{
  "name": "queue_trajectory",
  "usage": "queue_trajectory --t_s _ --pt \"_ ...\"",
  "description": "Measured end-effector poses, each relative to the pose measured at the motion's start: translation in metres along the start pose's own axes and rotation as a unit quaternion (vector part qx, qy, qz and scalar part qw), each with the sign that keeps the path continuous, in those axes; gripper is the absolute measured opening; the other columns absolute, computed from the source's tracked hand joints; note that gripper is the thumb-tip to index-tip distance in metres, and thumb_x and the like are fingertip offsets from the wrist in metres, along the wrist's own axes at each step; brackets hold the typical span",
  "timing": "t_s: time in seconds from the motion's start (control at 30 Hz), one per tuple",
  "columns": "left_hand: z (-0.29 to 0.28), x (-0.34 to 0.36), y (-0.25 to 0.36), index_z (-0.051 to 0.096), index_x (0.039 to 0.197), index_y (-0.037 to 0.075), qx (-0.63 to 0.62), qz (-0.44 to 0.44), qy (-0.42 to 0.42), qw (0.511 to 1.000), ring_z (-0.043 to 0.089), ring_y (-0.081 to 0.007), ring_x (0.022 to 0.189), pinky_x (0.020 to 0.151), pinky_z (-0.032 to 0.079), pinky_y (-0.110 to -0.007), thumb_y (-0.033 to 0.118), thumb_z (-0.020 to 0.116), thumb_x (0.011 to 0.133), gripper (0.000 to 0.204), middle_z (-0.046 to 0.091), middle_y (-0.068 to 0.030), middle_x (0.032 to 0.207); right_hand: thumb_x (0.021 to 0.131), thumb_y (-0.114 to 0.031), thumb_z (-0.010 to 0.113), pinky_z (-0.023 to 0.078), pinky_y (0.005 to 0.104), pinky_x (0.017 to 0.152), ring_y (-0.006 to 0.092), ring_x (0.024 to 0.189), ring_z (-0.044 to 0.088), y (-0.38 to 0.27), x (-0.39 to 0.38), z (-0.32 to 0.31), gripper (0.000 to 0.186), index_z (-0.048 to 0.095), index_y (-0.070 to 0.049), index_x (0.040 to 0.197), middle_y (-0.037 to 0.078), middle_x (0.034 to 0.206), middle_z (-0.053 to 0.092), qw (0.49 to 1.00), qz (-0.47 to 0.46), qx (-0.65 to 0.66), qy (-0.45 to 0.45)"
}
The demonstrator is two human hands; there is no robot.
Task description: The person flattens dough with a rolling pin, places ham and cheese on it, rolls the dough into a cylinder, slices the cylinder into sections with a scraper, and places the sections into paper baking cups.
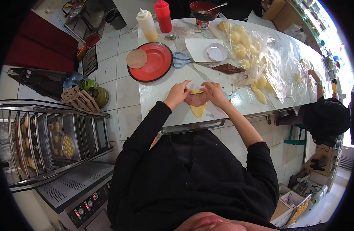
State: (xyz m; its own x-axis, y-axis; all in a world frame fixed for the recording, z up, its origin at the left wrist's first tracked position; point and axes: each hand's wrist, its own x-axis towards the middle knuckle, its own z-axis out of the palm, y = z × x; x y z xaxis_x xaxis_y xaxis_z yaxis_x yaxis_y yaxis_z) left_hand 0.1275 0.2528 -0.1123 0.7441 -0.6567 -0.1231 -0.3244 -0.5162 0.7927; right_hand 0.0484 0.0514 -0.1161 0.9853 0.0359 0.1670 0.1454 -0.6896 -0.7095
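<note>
pressing with both hands at a yellow dough piece on the marble table, close to its near edge. tapers to a tip aimed at the wearer's body, with the long axis running away from there, and broadens toward the fingers. carries a pink meat slice across the wider part. touching the far left side with the left hand, fingers bent, and the far right side with the right hand, bent likewise; cannot tell whether pinching or merely resting. held just apart from each other.

beyond, to the left, see a black-rimmed red plate bearing a second round slice at its left edge. farther off, spot a pale squeeze bottle with something yellowish low inside, beside a red squeeze bottle, contents hidden. notice a spoon leaning in a dark bowl. rightward, find yellow dough balls inside a clear plastic bag, and brown filling in a piping bag.
</note>
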Motion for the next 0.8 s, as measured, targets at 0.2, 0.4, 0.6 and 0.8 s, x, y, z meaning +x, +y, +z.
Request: queue_trajectory --t_s 0.2,0.4,0.6,0.8 --pt "0.005 0.017 -0.001 0.065 0.086 0.002 0.127 0.096 0.020 0.987 0.061 -0.0290 0.075 0.066 0.047 -0.036 0.016 0.072 0.064 0.027 0.063 -0.0137 0.080 0.070 -0.020 0.068 0.040 0.0466 0.082 0.0270 0.095 0.054 0.012 0.026 0.007 0.020 0.066 -0.012 0.088 0.007 0.084 0.060 0.992 0.005 -0.067 -0.109" --pt "0.008 0.014 0.007 0.062 0.080 0.003 0.065 0.065 -0.075 0.993 0.057 -0.0297 0.081 0.069 0.046 -0.036 0.010 0.066 0.066 0.016 0.059 -0.0098 0.081 0.067 -0.010 0.065 0.045 0.0398 0.077 0.0288 0.091 0.055 0.008 0.027 0.000 0.016 0.062 -0.007 0.082 0.007 0.090 0.059 0.979 -0.061 -0.067 -0.184" --pt "0.011 -0.011 0.000 0.058 0.084 0.006 0.243 0.292 0.021 0.925 0.056 -0.0242 0.089 0.074 0.044 -0.032 0.009 0.064 0.069 0.017 0.059 -0.0042 0.087 0.070 -0.001 0.058 0.045 0.0359 0.080 0.0264 0.090 0.055 0.014 -0.005 -0.011 0.015 0.059 -0.004 0.085 0.007 0.086 0.059 0.943 -0.305 -0.115 -0.070" --pt "0.008 -0.035 0.004 0.061 0.094 0.007 0.218 0.361 0.074 0.904 0.056 -0.0232 0.091 0.077 0.044 -0.033 0.013 0.064 0.073 0.022 0.058 -0.0044 0.085 0.070 -0.008 0.065 0.046 0.0364 0.077 0.0249 0.089 0.056 0.011 -0.037 -0.013 0.029 0.061 -0.006 0.098 0.008 0.079 0.058 0.955 -0.276 -0.111 -0.002"
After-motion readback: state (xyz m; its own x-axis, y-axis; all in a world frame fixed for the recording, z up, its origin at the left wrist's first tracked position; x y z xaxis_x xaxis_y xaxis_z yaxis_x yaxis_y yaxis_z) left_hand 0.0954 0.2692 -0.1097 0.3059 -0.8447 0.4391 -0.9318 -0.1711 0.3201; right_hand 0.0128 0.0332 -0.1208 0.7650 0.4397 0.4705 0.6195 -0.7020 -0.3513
